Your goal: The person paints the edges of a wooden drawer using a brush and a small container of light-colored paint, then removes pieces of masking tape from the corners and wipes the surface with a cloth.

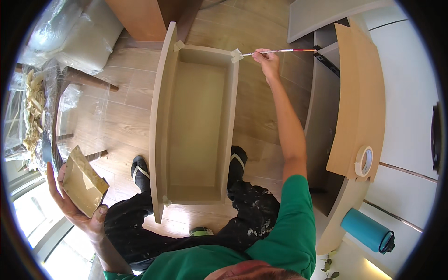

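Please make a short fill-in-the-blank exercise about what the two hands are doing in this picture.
1. The right hand holds a thin ____ at the far corner of the open wooden drawer box.
2. The left hand holds a small flat ____ smeared with paste.
3. The roll of masking tape lies on a ____ panel, right of the box.

Missing words: brush; board; wooden
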`<state>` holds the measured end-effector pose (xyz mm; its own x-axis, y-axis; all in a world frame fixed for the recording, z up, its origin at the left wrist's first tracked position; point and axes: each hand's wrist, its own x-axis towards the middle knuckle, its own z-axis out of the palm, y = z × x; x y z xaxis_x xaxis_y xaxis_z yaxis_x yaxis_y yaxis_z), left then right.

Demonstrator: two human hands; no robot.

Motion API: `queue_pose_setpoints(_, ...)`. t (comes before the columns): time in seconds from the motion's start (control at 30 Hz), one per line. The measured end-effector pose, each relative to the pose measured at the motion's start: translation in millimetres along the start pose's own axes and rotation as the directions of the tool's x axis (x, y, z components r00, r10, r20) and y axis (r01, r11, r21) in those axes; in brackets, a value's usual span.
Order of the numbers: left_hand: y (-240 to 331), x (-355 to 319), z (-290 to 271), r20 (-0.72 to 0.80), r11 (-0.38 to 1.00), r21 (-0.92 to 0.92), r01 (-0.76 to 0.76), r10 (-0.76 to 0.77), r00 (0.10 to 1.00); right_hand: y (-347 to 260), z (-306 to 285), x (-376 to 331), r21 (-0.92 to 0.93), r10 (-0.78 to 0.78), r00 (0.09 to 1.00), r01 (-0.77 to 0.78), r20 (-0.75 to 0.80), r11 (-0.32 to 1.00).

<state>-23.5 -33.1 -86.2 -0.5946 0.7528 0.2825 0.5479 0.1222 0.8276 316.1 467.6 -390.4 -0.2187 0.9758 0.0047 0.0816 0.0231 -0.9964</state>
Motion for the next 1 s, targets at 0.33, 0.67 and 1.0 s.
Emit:
queue_pose_setpoints(0.33,-11,11,-2,-0.039,0.997,0.071,-0.020,0.023,0.999,8,5,16,0.019,0.013,1.000,-0.013,0.015,1.000)
queue_pose_setpoints(0.67,-12,17,-1,-0.065,0.991,0.137,-0.007,0.016,0.998,18,6,20,-0.039,-0.041,0.999,0.041,-0.015,0.998)
queue_pose_setpoints(1.0,-12,18,-4,-0.070,0.988,0.152,-0.011,0.022,0.997,20,7,21,-0.166,-0.146,0.989,0.143,-0.006,0.976)
